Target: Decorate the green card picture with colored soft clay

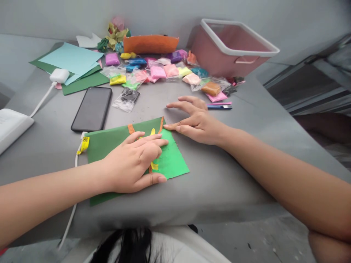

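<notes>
A dark green sheet (pixel 106 144) lies near the table's front edge, its right part covered by a bright green layer (pixel 175 160). Orange strips (pixel 161 125) and yellow pieces (pixel 153 131) show on it, partly hidden under my fingers. My left hand (pixel 137 162) rests on the sheet with its fingers spread, holding nothing. Fingers apart, my right hand (pixel 194 122) touches the top right corner of the sheet with a fingertip and grips nothing.
Behind the sheet lie a black phone (pixel 92 109), clay packets (pixel 157 72), an orange piece (pixel 150 44) and colored papers (pixel 71 58). A pink basket (pixel 227 54) stands back right. A white cable (pixel 76 175) runs at the left; a blue tool (pixel 219 107) lies beyond my right hand.
</notes>
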### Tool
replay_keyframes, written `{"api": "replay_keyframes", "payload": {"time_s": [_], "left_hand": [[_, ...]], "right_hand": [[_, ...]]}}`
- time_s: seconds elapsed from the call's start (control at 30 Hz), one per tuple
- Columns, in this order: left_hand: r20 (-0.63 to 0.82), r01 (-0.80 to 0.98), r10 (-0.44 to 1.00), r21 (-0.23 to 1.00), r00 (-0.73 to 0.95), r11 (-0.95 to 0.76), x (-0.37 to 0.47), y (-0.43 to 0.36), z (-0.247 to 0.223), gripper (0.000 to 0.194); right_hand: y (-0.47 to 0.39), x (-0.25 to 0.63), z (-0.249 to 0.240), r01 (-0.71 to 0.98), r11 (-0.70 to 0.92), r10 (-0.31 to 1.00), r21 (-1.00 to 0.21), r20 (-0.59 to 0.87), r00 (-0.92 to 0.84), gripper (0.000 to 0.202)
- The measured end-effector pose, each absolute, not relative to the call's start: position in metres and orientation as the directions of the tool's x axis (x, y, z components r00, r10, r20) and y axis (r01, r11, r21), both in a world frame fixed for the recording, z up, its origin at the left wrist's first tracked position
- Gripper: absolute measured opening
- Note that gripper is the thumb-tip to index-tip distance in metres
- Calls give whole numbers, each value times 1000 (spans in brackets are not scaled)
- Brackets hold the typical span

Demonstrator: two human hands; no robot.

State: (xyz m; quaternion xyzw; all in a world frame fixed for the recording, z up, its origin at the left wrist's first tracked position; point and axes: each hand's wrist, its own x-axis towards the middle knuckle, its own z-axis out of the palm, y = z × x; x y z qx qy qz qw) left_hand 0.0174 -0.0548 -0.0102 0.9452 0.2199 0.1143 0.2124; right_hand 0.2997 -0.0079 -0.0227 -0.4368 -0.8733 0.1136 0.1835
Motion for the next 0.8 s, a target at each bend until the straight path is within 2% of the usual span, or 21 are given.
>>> {"api": "replay_keyframes", "payload": {"time_s": [0.5,0.67,0.8], "left_hand": [[15,443,500,439,866,-781,15,-62,-7,33],[72,456,529,418,846,-786,9,-71,-13,39],[62,474,543,411,838,-779,8,-75,-12,34]], "right_hand": [[-11,301,-32,716,639,765,-283,336,-550,32],[-11,302,-33,679,692,711,-245,398,-580,32],[-9,303,-29,617,733,674,-286,423,-605,31]]}}
